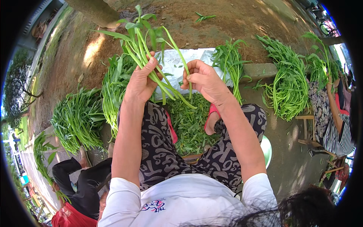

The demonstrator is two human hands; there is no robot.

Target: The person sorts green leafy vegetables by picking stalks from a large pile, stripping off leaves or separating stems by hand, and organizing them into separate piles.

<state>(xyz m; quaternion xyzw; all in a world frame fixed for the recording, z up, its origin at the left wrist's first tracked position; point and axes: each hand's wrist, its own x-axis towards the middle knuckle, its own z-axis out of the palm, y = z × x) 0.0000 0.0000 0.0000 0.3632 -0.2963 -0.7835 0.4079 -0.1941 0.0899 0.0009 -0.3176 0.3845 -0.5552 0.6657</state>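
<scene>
In my left hand (145, 78) is a small bunch of water spinach (140, 47), its leaves pointing up and away and the cut stems hanging below the fist. My right hand (204, 79), a little to the right, pinches a single green stem (177, 49) between thumb and fingers. That stem's upper end bends over toward the bunch. Both hands are raised above a white plastic sheet (184, 56). Beneath them, between my feet, a heap of loose picked leaves (191, 125) covers the ground.
Piles of long-stemmed greens lie at left (77, 119), beside my left knee (113, 90), by the sheet's right end (232, 64) and farther right (287, 83). A stone kerb (259, 70) runs behind. People sit at lower left (81, 181) and right (336, 121). A tree trunk (94, 13) stands far left.
</scene>
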